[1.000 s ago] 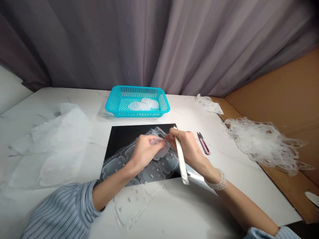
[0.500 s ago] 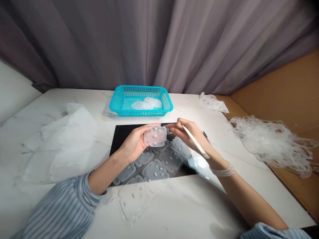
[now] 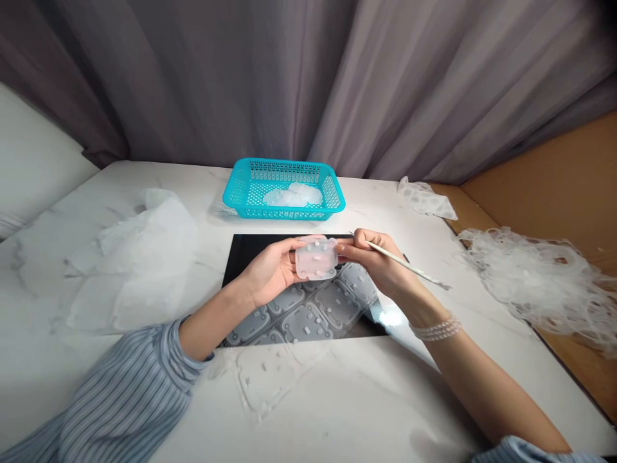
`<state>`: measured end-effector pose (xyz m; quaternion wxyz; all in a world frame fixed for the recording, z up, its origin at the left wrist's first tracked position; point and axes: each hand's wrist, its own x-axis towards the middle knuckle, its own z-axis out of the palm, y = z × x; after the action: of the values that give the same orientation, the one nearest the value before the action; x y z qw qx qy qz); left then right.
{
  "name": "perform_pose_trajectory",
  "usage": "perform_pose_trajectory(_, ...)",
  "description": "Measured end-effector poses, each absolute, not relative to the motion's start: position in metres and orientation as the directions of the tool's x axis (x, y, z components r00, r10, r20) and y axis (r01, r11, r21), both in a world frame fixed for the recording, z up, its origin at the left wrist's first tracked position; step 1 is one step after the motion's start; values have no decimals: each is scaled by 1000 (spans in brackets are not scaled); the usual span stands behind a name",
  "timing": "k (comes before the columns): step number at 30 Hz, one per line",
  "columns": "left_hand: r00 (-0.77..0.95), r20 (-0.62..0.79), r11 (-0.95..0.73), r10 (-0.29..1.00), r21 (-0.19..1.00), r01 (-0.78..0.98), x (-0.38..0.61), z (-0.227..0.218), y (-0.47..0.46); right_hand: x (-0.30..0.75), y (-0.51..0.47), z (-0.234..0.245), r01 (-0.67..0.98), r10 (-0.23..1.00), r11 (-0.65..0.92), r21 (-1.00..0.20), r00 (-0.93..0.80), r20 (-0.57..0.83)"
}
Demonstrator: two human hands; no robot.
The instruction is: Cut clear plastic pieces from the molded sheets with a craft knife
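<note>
My left hand [image 3: 270, 270] holds a small translucent silicone pad [image 3: 316, 258] with raised white nubs, lifted above a black mat [image 3: 241, 257]. My right hand [image 3: 378, 263] pinches the pad's right edge and also grips a thin metal tool [image 3: 409, 267] that points out to the right. Below both hands lies a translucent silicone sheet [image 3: 308, 315] of several joined pads, spread over the mat and onto the white table.
A turquoise plastic basket [image 3: 284, 188] with several clear pieces stands behind the mat. Crumpled white sheets [image 3: 130, 263] lie to the left. A heap of clear trimmings [image 3: 535, 276] is on the right by a brown board [image 3: 554, 186]. A grey curtain hangs behind.
The pad has come free of the sheet and been lifted up between both hands. The tool has swung from pointing toward me to pointing out right.
</note>
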<state>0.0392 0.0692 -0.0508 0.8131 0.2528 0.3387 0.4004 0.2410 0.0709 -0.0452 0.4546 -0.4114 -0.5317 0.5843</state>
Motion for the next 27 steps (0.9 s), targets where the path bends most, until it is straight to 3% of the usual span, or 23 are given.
perform_pose_trajectory(12, 459, -393, 586, 797, 689, -426, 36, -49, 71, 245, 75, -49, -110, 979, -69, -991, -201, -46)
perform_pose_trajectory(15, 435, -415, 592, 799, 671, -447, 33, -51, 73, 245, 73, -47, -105, 990, 2, -995, -141, 17)
perform_pose_trajectory(18, 443, -466, 639, 766, 624, -449, 31, -55, 76, 244, 65, -40, 11, 978, 114, -993, -177, 110)
perform_pose_trajectory(22, 493, -346, 577, 798, 675, -460, 28, -57, 78, 242, 56, -28, 206, 899, 177, -962, -431, 74)
perform_pose_trajectory(27, 546, -248, 531, 800, 717, -452, 26, -52, 78, 247, 63, -27, 100, 970, 135, -986, -215, 111)
